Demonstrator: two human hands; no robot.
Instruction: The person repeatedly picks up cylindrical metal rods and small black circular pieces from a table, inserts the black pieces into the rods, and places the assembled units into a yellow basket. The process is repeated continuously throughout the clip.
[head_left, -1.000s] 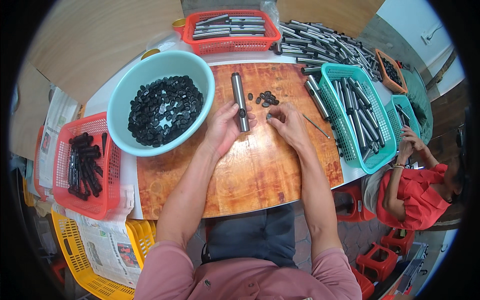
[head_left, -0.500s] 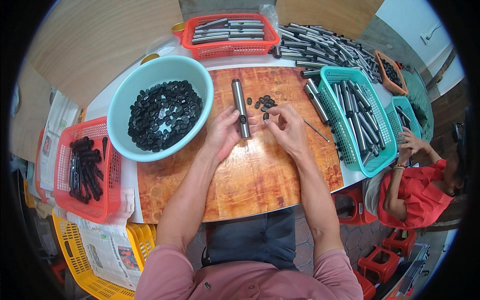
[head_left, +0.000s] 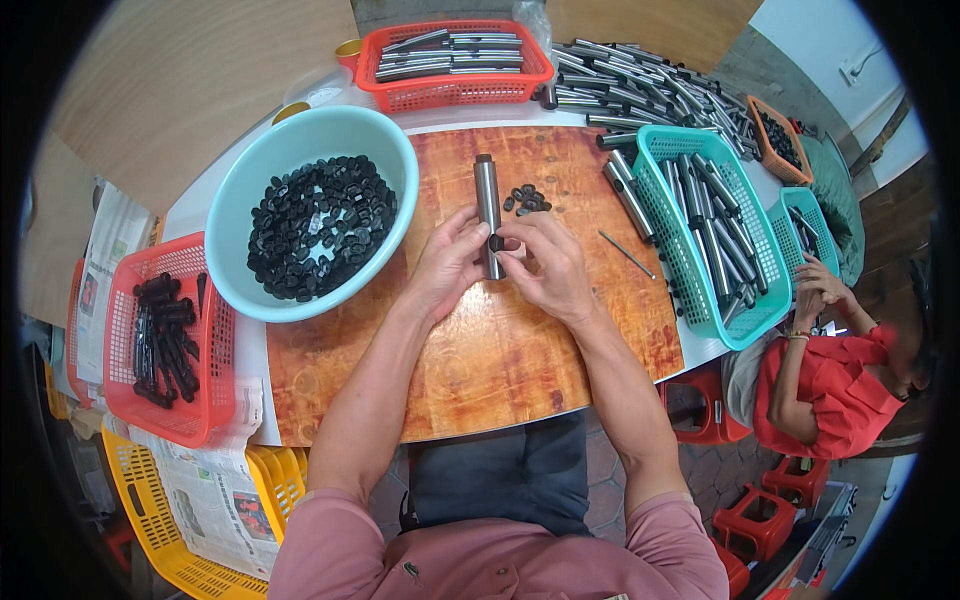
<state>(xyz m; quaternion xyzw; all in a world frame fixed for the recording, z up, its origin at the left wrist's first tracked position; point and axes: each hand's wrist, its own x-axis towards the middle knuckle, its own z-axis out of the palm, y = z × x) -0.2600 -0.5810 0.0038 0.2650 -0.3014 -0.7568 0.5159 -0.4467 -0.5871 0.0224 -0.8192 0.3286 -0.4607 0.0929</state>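
While the left hand [head_left: 450, 262] curls partway around a shiny tube [head_left: 488, 195] toward the far edge of the wooden board [head_left: 480, 375], the right hand [head_left: 548, 265] pinches nearly closed against it, maybe on a small black piece [head_left: 496, 243]. Loose black pieces [head_left: 527, 200] lie near the tube.

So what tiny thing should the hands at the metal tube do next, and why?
Maybe gently press the small black piece against the metal tube: the right hand has the piece right at the tube's side, and the left hand is holding the tube.
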